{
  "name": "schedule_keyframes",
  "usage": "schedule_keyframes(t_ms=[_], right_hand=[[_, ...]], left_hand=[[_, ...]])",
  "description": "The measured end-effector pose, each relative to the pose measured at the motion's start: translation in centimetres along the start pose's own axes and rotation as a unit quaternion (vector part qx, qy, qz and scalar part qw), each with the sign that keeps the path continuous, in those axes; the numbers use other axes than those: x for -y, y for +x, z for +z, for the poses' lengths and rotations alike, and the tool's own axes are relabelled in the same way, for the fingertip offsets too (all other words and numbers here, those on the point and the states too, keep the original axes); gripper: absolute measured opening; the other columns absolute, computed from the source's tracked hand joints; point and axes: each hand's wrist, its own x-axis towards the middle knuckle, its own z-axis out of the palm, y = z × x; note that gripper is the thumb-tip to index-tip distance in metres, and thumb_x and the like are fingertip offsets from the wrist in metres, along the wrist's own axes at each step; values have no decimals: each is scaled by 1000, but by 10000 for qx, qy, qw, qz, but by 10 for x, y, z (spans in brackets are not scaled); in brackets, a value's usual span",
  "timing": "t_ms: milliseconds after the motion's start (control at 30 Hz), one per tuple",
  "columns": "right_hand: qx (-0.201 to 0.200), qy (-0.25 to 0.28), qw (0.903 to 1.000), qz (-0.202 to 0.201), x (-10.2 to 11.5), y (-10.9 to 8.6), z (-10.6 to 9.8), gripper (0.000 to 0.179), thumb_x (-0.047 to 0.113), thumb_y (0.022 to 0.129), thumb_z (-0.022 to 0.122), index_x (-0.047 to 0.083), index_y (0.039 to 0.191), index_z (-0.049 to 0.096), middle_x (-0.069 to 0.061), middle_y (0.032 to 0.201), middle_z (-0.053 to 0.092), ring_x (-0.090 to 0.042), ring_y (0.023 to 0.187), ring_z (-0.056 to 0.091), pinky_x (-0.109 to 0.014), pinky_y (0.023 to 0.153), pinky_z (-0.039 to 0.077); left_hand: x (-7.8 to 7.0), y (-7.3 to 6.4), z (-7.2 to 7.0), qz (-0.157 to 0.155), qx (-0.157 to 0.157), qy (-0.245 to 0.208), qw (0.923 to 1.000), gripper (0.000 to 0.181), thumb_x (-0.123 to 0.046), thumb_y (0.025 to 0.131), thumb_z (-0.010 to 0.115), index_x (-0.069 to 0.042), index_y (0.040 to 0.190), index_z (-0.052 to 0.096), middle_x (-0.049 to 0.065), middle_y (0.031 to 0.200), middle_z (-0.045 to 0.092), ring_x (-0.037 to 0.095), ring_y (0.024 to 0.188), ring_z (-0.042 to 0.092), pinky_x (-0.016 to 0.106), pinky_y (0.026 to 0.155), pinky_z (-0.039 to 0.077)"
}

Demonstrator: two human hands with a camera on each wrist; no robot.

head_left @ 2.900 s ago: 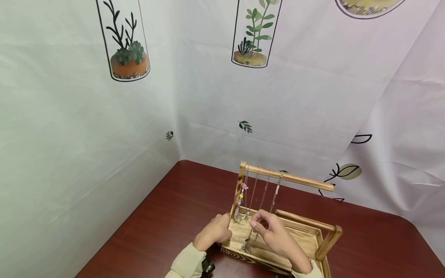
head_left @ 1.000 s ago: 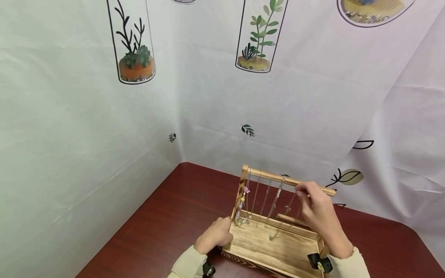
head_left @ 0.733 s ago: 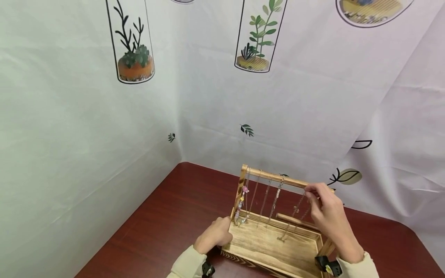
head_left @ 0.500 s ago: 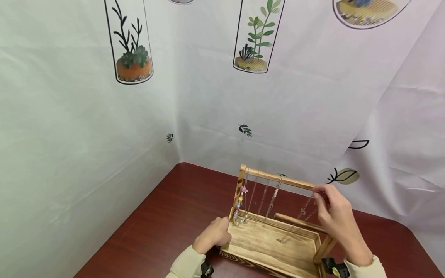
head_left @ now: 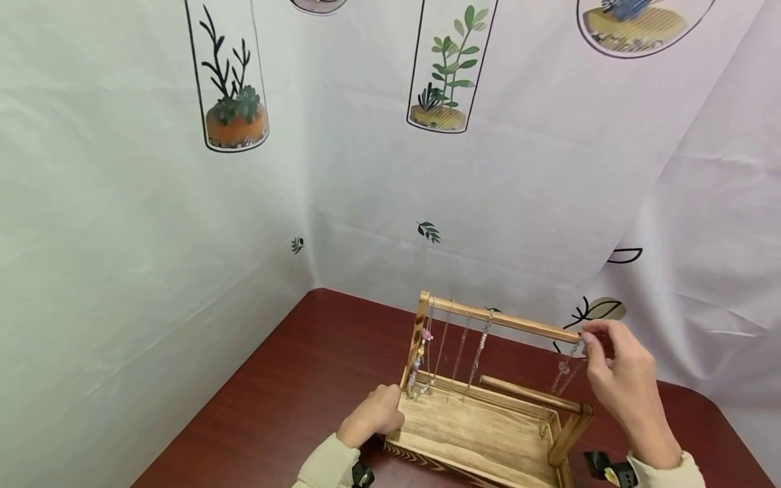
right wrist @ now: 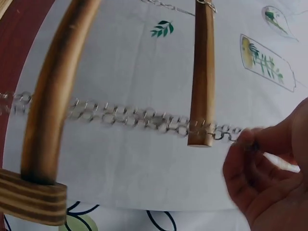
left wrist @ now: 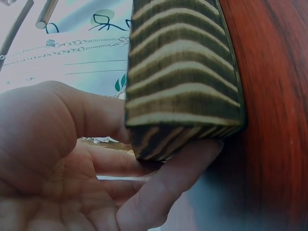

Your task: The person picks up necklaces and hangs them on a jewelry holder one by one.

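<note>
A wooden jewelry stand has a shallow tray (head_left: 476,430) and an upper bar (head_left: 531,326) that is free at its right end. My left hand (head_left: 375,412) grips the tray's left corner; in the left wrist view, thumb and fingers lie round the striped wooden wall (left wrist: 185,62). My right hand (head_left: 625,379) pinches a silver chain necklace (head_left: 563,368) just beyond the bar's free end. In the right wrist view the doubled links (right wrist: 139,115) cross the bar tip (right wrist: 201,134); whether they loop round it I cannot tell. Its lower end dangles over the tray's right side.
Several necklaces hang from the upper bar's left half, among them a colorful beaded one (head_left: 419,359) and a pale-beaded chain (head_left: 478,352). A lower bar (head_left: 531,394) joins a right post (head_left: 570,434). The stand is on a dark red table (head_left: 256,400) before printed white cloth (head_left: 366,169).
My right hand has lifted the necklace from over the tray and carried it right along the upper bar to its free end. My left hand has stayed on the tray corner.
</note>
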Motion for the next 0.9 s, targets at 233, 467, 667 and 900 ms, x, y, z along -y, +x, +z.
schedule_keyframes(t_ms=[233, 467, 667, 900], right_hand=[[-29, -411, 9914, 1239, 0, 7, -6, 10, 5, 84, 59, 7, 93, 63, 3, 75, 59, 15, 65, 45, -10, 58, 36], [185, -631, 9872, 1454, -8, 12, -1, 9, 11, 87, 56, 6, 93, 61, -3, 74, 62, 12, 59, 43, -19, 57, 33], [289, -533, 9884, 1389, -8, 19, 7, 11, 14, 87, 57, 7, 94, 61, -7, 75, 63, 10, 60, 43, -19, 56, 33], [202, -396, 9925, 1135, 1, 23, 12, 9, 10, 85, 60, 6, 92, 62, -9, 75, 63, 12, 61, 42, -16, 54, 34]], left_hand=[[1, -1, -1, 205, -107, 0, 9997, 21, 4, 69, 51, -12, 60, 40, 0, 56, 30, 15, 45, 29, 27, 42, 26], [1, -1, -1, 201, -118, 30, 9997, 18, 4, 68, 52, -10, 61, 43, 2, 57, 33, 16, 47, 33, 28, 43, 29], [1, 0, -1, 186, -124, 17, 9997, 21, 4, 68, 52, -12, 60, 40, 1, 57, 32, 16, 47, 32, 28, 43, 29], [2, -1, -1, 226, -153, -7, 9996, 24, 4, 67, 51, -13, 58, 37, 0, 56, 29, 15, 45, 30, 27, 42, 28]])
